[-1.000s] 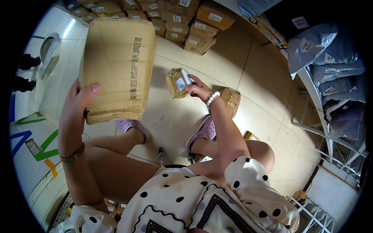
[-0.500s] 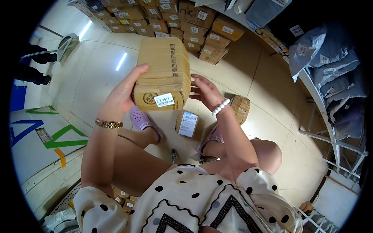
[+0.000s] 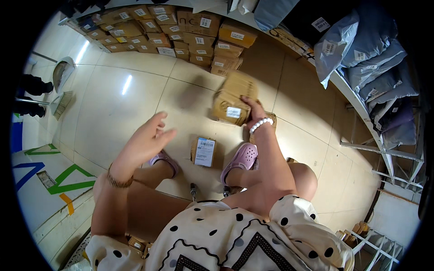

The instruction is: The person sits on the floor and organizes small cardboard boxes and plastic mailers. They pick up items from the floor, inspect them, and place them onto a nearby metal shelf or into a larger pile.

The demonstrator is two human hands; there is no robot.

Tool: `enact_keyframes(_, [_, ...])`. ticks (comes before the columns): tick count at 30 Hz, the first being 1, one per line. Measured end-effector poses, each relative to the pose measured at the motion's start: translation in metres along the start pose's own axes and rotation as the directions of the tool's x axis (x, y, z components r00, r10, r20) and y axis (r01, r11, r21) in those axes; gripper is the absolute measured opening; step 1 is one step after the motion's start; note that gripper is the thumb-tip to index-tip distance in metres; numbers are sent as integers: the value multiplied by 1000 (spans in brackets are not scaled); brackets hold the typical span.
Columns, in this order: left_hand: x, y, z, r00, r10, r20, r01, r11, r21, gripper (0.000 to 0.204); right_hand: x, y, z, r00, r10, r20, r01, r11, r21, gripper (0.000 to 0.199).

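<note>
Presently, the right hand (image 3: 254, 111) is gripping a brown, taped cardboard carton (image 3: 235, 94) with a white label on its near end; the fingers are clamping its right side, and the carton is hanging, slightly blurred, above the pale tiled floor (image 3: 149, 95). The left hand (image 3: 151, 140) is holding nothing: its thumb and fingers are standing apart, well clear of the carton to their right.

Regarding progress, the gripped carton is not yet resting on any surface. Nearer the body, between the two sets of fingers, a small brown box with a large white-and-blue label (image 3: 204, 151) is lying on the floor, touched by neither hand. Just right of the right fingers, a second taped brown carton (image 3: 270, 116) is sitting partly hidden behind the wrist. Farther ahead of both sets of fingers, labelled brown cardboard cartons (image 3: 197, 43) are standing in neat stacks, seemingly already arranged; the three nearer pieces are remaining outside them.
</note>
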State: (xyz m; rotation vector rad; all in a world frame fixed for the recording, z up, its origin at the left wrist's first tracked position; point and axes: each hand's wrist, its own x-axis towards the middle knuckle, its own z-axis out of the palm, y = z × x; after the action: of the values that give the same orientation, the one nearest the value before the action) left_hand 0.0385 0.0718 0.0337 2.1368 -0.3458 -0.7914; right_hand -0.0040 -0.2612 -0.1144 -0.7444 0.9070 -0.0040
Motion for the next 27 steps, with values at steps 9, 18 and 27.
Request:
enact_keyframes(9, [-7, -2, 2, 996, -12, 84, -9, 968, 251, 44, 192, -33, -105, 878, -462, -129, 411, 864, -291, 66])
enact_keyframes(18, [26, 11, 0, 985, -147, 87, 121, 959, 255, 52, 258, -56, -94, 935, -355, -12, 335, 891, -305, 65])
enact_keyframes(27, [40, 12, 0, 985, -128, 118, 94, 961, 258, 50, 316, -49, -132, 916, -392, -90, 220, 674, -706, 67])
